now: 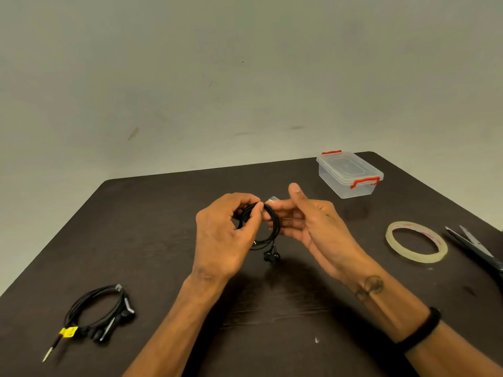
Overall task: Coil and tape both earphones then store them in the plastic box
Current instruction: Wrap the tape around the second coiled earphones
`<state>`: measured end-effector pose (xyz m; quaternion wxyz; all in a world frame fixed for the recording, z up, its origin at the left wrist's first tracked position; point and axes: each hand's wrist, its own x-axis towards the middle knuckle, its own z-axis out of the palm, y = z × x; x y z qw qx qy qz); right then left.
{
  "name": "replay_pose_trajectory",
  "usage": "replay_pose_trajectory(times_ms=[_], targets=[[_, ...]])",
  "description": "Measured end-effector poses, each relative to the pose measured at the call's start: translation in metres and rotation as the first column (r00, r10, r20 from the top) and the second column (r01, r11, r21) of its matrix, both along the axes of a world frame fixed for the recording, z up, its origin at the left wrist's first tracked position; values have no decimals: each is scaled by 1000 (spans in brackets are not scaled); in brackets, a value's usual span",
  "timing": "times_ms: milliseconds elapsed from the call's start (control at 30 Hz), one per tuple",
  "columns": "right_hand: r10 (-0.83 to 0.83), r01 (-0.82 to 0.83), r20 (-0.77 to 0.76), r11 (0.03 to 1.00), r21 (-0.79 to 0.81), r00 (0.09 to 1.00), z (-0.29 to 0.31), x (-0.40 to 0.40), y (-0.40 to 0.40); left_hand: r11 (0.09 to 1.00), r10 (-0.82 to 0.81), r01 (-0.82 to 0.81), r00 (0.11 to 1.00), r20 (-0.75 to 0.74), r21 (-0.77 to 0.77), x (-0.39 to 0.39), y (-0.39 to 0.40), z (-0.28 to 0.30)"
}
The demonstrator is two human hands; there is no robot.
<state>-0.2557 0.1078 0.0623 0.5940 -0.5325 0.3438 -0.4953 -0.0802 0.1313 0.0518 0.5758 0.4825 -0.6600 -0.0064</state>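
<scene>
Fig.: Coiled earphone held above mid-desk, w/ surrounding items.
Left hand (223,235) pinches the black earphone coil (268,235) at its top, by a clear tape piece (273,199); right hand (307,221) lies behind the coil, fingers straight, relaxed. Earbuds hang below. Second earphone (99,312), coiled, near desk's (163,202) near-left corner. Plastic box (349,174), lid on, at far-right corner; tape roll (416,241) & scissors (476,246) by right edge.
</scene>
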Motion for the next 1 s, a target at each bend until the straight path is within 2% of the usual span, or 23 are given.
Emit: replay_pose_trajectory(times_ms=[367, 600, 733, 833, 1000], targets=[[-47, 25, 136, 987, 160, 990, 0, 1, 2, 998, 5, 1, 993, 116, -58, -3, 3, -1], [-73, 47, 136, 981, 189, 988, -1, 1, 1, 997, -31, 40, 990, 136, -66, -8, 4, -3], [-7, -1, 120, 997, 72, 993, -1, -1, 1, 997, -3, 10, 997, 82, -78, -4, 2, -3], [23, -22, 34, 1000, -15, 999, -2, 1, 3, 997, 22, -17, 997, 70, -71, 0, 1, -3], [-116, 72, -181, 970, -234, 977, -2, 3, 4, 997, 31, -25, 996, 84, -75, -1, 3, -3]])
